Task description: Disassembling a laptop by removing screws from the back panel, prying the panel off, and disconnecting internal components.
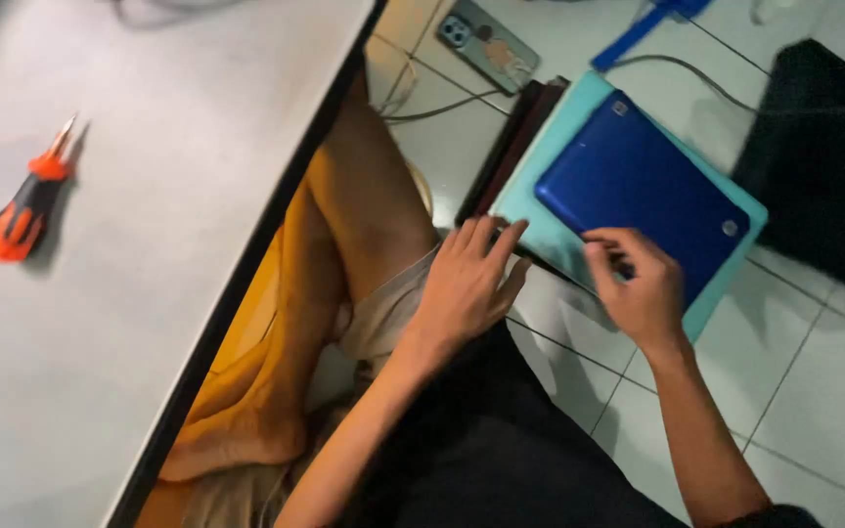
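A grey table (100,293) filled the left of the view, an orange-and-black screwdriver (26,210) lying on it. On the tiled floor (814,391) a blue laptop (638,186) lay on a teal board (559,127), beside a black bag (823,156); a phone (491,44) was set further off. The left hand (466,284) was spread flat, fingers open, at the stack's near corner. The right hand (643,288) was curled, fingertips pressed on the laptop's near edge, nothing enclosed. A sound lift would probably be got with both hands under opposite edges and the stack kept level.
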